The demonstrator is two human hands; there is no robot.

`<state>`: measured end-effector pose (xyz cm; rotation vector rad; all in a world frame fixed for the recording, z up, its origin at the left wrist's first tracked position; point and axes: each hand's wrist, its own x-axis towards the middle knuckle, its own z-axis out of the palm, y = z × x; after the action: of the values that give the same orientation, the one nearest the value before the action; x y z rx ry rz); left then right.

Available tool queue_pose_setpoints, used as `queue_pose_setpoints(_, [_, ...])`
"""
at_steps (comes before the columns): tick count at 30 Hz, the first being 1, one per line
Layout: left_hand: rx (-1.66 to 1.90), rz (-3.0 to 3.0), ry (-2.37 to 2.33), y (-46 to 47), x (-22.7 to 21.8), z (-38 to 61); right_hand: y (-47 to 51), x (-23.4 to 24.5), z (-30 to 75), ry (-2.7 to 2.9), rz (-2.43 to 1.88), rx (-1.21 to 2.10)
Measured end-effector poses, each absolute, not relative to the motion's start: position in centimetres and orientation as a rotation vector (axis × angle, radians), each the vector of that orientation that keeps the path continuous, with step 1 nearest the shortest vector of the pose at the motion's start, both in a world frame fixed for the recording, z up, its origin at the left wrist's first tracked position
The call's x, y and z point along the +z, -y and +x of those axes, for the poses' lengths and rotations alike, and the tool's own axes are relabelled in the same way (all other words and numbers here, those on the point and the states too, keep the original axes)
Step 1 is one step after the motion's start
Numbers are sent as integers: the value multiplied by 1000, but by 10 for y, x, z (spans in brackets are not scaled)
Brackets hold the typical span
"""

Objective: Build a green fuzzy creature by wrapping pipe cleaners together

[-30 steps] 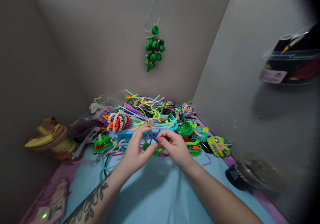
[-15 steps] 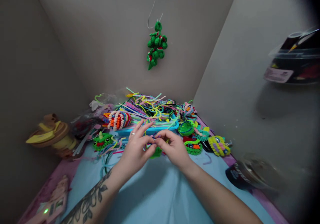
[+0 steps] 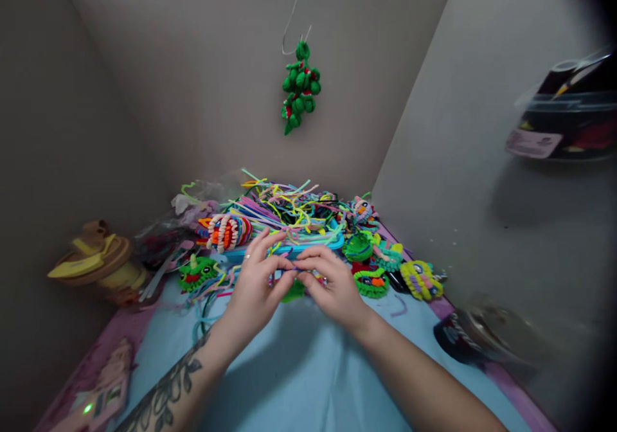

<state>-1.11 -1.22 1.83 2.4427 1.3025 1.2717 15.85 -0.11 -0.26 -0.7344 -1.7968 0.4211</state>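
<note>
My left hand and my right hand meet over the middle of the table, fingertips nearly touching. Both pinch a short purple pipe cleaner, mostly hidden by the fingers. A bright green fuzzy piece shows just below and behind the fingertips. Beyond the hands stands a blue tray heaped with pipe cleaners of many colours. To the left lies a green horned pipe-cleaner figure; right of my right hand sits a green and orange one.
Several other figures, among them a yellow one, lie at the right. A dark jar stands by the right wall. At left are a brown and yellow container and a pink device with a green light. A green ornament hangs behind.
The fingers of my right hand have straightened and come closer to my left fingertips. Both hands have shifted slightly left, still pinching the purple piece. The view has moved a little.
</note>
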Motion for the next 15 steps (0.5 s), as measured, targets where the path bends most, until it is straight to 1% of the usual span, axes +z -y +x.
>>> queue_pose_setpoints(4, [1304,2576,-1326,14,21,-11,0,0,160,1835,-792,476])
queue_pose_setpoints(7, [1259,2593,-1309,13,22,-13,-2,2,162,1896,-782,523])
queue_pose_setpoints(11, [1123,2388,-1242,8,24,-18,-3,7,167,2015,-710,585])
queue_pose_setpoints(15, [1084,2229,-1206,5,26,-18,-3,7,169,2014,-708,611])
